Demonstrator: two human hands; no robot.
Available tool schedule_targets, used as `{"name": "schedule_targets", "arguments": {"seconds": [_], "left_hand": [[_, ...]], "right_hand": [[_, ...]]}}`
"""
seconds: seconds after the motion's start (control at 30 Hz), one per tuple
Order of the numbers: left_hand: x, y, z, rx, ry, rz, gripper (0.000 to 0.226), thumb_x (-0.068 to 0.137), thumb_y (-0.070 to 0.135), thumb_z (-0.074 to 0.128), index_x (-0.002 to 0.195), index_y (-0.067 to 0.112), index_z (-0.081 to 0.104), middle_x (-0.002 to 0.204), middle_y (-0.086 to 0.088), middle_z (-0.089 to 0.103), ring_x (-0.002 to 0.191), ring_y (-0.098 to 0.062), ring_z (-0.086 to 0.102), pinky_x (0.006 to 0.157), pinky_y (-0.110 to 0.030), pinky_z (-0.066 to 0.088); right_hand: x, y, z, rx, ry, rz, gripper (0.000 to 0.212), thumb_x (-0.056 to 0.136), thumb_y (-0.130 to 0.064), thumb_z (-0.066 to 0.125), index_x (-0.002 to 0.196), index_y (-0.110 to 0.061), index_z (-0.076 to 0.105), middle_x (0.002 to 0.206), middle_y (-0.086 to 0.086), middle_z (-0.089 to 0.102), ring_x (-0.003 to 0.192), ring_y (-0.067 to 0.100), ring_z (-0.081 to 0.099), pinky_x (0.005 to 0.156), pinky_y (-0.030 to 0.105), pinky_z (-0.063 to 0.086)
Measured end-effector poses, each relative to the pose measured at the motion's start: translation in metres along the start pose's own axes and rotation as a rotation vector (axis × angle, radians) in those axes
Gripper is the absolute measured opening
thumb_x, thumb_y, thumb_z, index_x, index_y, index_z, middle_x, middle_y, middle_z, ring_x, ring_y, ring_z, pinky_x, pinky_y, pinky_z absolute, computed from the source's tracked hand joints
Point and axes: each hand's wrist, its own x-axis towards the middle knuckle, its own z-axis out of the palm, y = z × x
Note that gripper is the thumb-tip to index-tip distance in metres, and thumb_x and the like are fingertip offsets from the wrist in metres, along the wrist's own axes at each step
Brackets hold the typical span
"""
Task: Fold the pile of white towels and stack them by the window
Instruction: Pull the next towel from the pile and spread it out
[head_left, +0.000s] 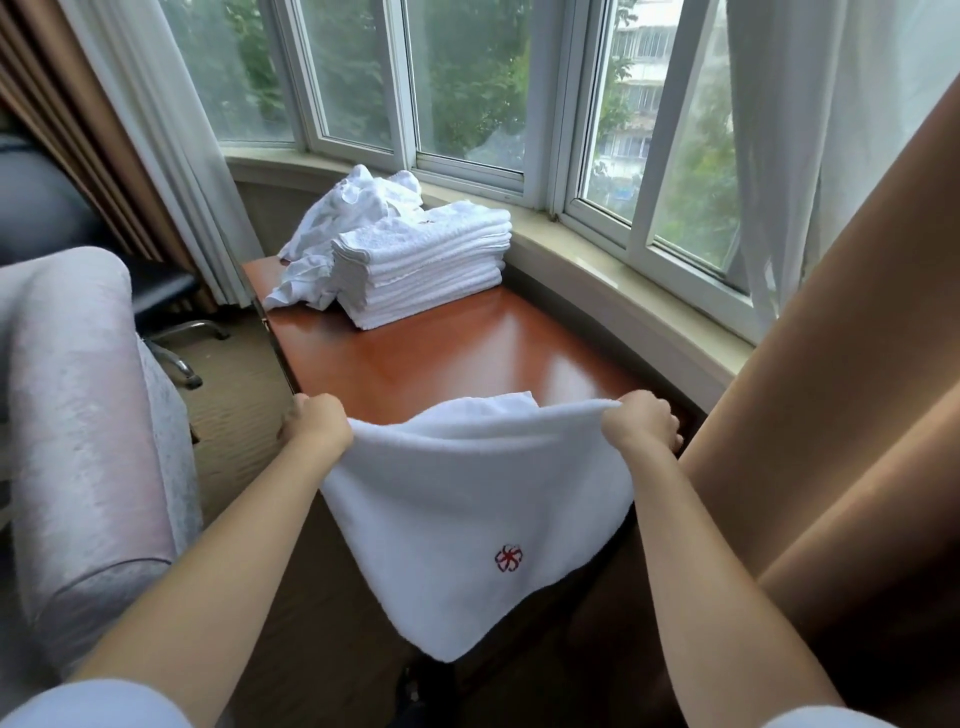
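Note:
A white towel (467, 499) with a small red emblem hangs over the near edge of the reddish wooden table (467, 353). My left hand (314, 423) grips its left top corner and my right hand (644, 421) grips its right top corner, holding the top edge stretched just above the table. A second layer of the towel shows behind the top edge. At the table's far end, by the window, a neat stack of folded white towels (423, 270) stands. Behind and to the left of the stack lies a loose pile of unfolded white towels (343, 218).
A curved window sill (623, 280) runs along the table's right and far side. A tan curtain (831, 415) hangs close at the right. A pale armchair (78, 415) stands at the left, with a chair base (176, 332) behind it.

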Motion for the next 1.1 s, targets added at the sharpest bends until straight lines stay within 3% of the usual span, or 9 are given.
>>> {"name": "schedule_targets", "arguments": {"seconds": [0.1, 0.23, 0.4, 0.57, 0.67, 0.77, 0.87, 0.97, 1.1], "left_hand": [[-0.005, 0.009, -0.011, -0.035, 0.018, 0.020, 0.024, 0.082, 0.012, 0.052, 0.101, 0.009, 0.067, 0.127, -0.016, 0.045, 0.117, -0.035, 0.041, 0.092, -0.038, 0.044], [-0.014, 0.027, -0.039, -0.544, 0.053, 0.191, 0.004, 0.052, 0.020, 0.035, 0.051, 0.017, 0.033, 0.059, -0.004, 0.039, 0.066, -0.025, 0.033, 0.052, -0.031, 0.025], [0.007, 0.037, -0.064, -0.997, -0.676, 0.078, 0.016, 0.067, 0.012, 0.054, 0.056, 0.021, 0.046, 0.060, 0.000, 0.040, 0.056, -0.017, 0.041, 0.057, -0.029, 0.033], [0.060, 0.051, -0.063, -1.230, -0.705, 0.034, 0.051, 0.088, 0.003, 0.030, 0.044, 0.013, 0.054, 0.044, 0.001, 0.045, 0.038, -0.013, 0.047, 0.041, -0.014, 0.040], [0.113, 0.055, -0.051, -1.212, -0.690, -0.067, 0.042, 0.087, 0.003, 0.033, 0.050, 0.011, 0.049, 0.040, 0.001, 0.040, 0.034, -0.012, 0.041, 0.038, -0.013, 0.035], [0.177, 0.064, -0.038, -1.249, -0.567, -0.066, 0.019, 0.090, 0.007, 0.049, 0.090, -0.001, 0.066, 0.073, -0.013, 0.065, 0.052, -0.013, 0.059, 0.049, -0.019, 0.047], [0.221, 0.085, -0.024, -1.343, -0.518, 0.048, 0.048, 0.096, 0.014, 0.057, 0.142, 0.017, 0.043, 0.131, -0.004, 0.055, 0.111, -0.017, 0.056, 0.089, -0.034, 0.048], [0.244, 0.108, 0.005, -1.101, -0.514, 0.165, 0.055, 0.096, 0.010, 0.056, 0.148, 0.022, 0.039, 0.145, 0.005, 0.038, 0.135, -0.010, 0.032, 0.103, -0.026, 0.023], [0.260, 0.115, 0.062, -0.820, -0.619, 0.251, 0.048, 0.092, -0.002, 0.055, 0.137, 0.013, 0.053, 0.145, -0.005, 0.046, 0.123, -0.010, 0.043, 0.087, -0.016, 0.032]], "right_hand": [[-0.005, -0.007, 0.009, 0.129, 0.153, -0.144, 0.035, 0.088, -0.022, 0.043, 0.112, -0.012, 0.067, 0.127, 0.009, 0.047, 0.122, 0.032, 0.038, 0.103, 0.039, 0.031], [-0.015, -0.031, 0.004, 0.793, 0.104, -0.339, 0.018, 0.069, -0.028, 0.041, 0.066, -0.015, 0.052, 0.071, -0.003, 0.049, 0.073, 0.018, 0.047, 0.064, 0.030, 0.037], [-0.003, -0.061, -0.007, 0.975, 0.072, -0.414, 0.015, 0.081, -0.011, 0.055, 0.082, -0.017, 0.069, 0.075, -0.006, 0.065, 0.074, 0.011, 0.059, 0.068, 0.028, 0.048], [0.031, -0.089, 0.009, 0.930, 0.177, -0.237, 0.026, 0.080, -0.007, 0.048, 0.088, -0.015, 0.072, 0.077, -0.004, 0.066, 0.076, 0.014, 0.059, 0.064, 0.024, 0.046], [0.060, -0.106, 0.027, 0.975, 0.180, -0.017, 0.017, 0.083, -0.009, 0.048, 0.088, -0.013, 0.064, 0.078, -0.001, 0.061, 0.077, 0.020, 0.057, 0.060, 0.025, 0.042], [0.102, -0.130, 0.048, 1.071, 0.137, 0.070, 0.029, 0.088, -0.014, 0.056, 0.116, -0.020, 0.057, 0.111, 0.001, 0.061, 0.099, 0.020, 0.059, 0.077, 0.029, 0.047], [0.141, -0.155, 0.076, 0.941, 0.079, -0.003, 0.068, 0.090, -0.020, 0.063, 0.149, -0.021, 0.030, 0.153, 0.004, 0.028, 0.134, 0.022, 0.038, 0.109, 0.039, 0.038], [0.163, -0.164, 0.125, 0.774, 0.009, 0.056, 0.069, 0.090, -0.022, 0.063, 0.150, -0.022, 0.029, 0.155, 0.002, 0.029, 0.138, 0.024, 0.036, 0.110, 0.039, 0.035], [0.164, -0.151, 0.189, 0.657, -0.164, 0.162, 0.064, 0.090, -0.021, 0.058, 0.149, -0.024, 0.032, 0.151, 0.000, 0.037, 0.132, 0.024, 0.042, 0.101, 0.035, 0.039]]}}
